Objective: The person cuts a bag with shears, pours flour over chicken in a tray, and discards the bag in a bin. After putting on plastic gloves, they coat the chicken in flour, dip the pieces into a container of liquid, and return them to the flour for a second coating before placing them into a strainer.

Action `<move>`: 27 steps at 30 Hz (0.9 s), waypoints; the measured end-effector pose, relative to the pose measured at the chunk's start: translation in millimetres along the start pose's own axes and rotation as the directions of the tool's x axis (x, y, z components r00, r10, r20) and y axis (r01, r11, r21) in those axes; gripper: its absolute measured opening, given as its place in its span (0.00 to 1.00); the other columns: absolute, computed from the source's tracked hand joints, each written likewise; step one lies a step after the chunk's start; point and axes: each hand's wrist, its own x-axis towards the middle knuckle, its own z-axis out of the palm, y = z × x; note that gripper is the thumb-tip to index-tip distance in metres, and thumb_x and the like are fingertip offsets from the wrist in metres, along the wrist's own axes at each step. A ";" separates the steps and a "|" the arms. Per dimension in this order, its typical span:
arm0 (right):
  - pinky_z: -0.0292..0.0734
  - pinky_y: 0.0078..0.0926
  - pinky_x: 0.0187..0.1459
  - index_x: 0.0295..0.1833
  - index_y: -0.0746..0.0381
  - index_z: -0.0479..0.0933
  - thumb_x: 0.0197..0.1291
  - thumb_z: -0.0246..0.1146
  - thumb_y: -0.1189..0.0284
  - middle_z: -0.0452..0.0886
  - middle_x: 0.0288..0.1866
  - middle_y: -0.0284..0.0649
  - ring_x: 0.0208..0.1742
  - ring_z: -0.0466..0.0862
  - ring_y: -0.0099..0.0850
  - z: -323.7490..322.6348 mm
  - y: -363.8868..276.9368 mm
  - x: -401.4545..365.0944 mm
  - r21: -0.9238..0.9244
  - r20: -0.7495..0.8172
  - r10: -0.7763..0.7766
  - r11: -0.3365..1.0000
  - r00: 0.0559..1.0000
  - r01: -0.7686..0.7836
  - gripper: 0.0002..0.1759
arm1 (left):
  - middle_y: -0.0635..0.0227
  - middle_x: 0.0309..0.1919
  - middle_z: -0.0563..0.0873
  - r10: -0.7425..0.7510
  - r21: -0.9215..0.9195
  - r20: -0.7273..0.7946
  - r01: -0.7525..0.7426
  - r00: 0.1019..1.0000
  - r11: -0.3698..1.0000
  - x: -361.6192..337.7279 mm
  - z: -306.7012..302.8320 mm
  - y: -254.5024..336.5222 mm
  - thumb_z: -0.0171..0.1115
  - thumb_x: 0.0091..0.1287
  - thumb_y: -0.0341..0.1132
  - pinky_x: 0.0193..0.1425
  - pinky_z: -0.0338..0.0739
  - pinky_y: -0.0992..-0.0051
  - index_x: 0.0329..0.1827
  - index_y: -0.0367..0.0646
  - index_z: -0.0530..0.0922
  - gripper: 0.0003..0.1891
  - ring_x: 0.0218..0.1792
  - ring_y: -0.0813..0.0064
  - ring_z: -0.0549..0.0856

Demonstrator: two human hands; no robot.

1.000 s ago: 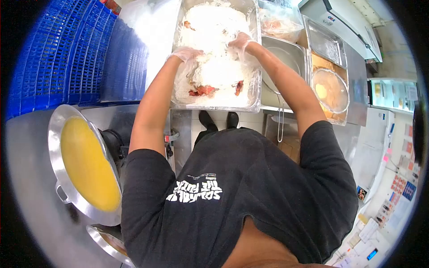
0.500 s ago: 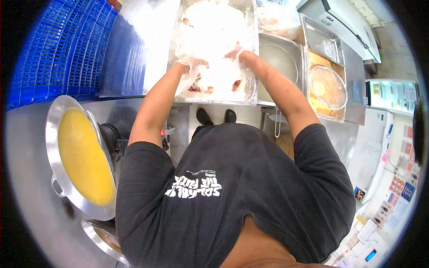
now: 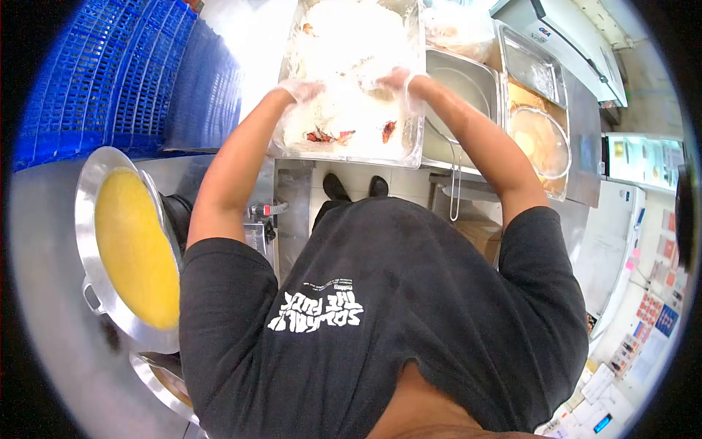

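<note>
A large metal tray (image 3: 349,156) holds white powder (image 3: 351,44), partly washed out by glare. Reddish-brown pieces (image 3: 387,131) show in the powder near its front edge. My left hand (image 3: 303,91), in a clear plastic glove, is at the powder on the tray's left side. Across from it, my right hand (image 3: 395,79), also gloved, is over the powder near the right wall. Glare and the loose gloves blur the fingers of both, so what they hold, if anything, is hidden.
Blue plastic crates (image 3: 95,88) stand at the left. Below them is a metal bowl of yellow liquid (image 3: 135,249). Right of the tray sit a deep metal pan (image 3: 468,91), a long-handled strainer (image 3: 455,197) and a container with a round wire basket (image 3: 541,143).
My hands have moved apart, the left one outward to the left and the right one slightly right. More of the reddish-brown pieces at the front now show.
</note>
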 end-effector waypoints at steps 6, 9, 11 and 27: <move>0.77 0.36 0.43 0.50 0.65 0.77 0.52 0.62 0.55 0.80 0.48 0.48 0.46 0.80 0.41 71.2 8.6 -28.6 -0.524 0.235 -0.084 0.829 0.968 0.198 0.27 | 0.50 0.54 0.78 0.182 0.500 -0.127 -0.095 0.975 0.861 -61.2 71.8 35.0 0.36 0.70 0.57 0.62 0.67 0.65 0.58 0.43 0.73 0.30 0.56 0.53 0.75; 0.77 0.35 0.43 0.49 0.65 0.78 0.53 0.62 0.58 0.80 0.49 0.47 0.48 0.79 0.39 97.2 21.6 -24.0 -0.482 0.251 -0.064 0.857 0.966 0.182 0.24 | 0.52 0.50 0.81 0.274 0.490 -0.191 -0.150 0.943 0.859 -70.2 78.0 41.1 0.42 0.69 0.54 0.59 0.69 0.65 0.58 0.43 0.73 0.26 0.54 0.55 0.77; 0.77 0.35 0.43 0.49 0.65 0.78 0.54 0.62 0.60 0.79 0.50 0.47 0.49 0.79 0.39 111.4 28.0 -25.4 -0.425 0.254 -0.052 0.891 0.966 0.160 0.22 | 0.52 0.50 0.81 0.291 0.506 -0.204 -0.153 0.935 0.849 -64.2 84.7 41.2 0.43 0.69 0.53 0.59 0.69 0.65 0.58 0.43 0.73 0.26 0.53 0.55 0.78; 0.74 0.40 0.49 0.53 0.66 0.76 0.58 0.61 0.68 0.76 0.55 0.50 0.55 0.76 0.38 -23.8 -32.2 46.9 0.459 -0.138 0.002 0.886 0.990 0.063 0.18 | 0.55 0.48 0.82 -0.097 -0.695 -0.247 -0.107 0.964 0.711 27.8 -19.2 78.8 0.50 0.67 0.49 0.56 0.71 0.65 0.55 0.44 0.76 0.22 0.51 0.56 0.79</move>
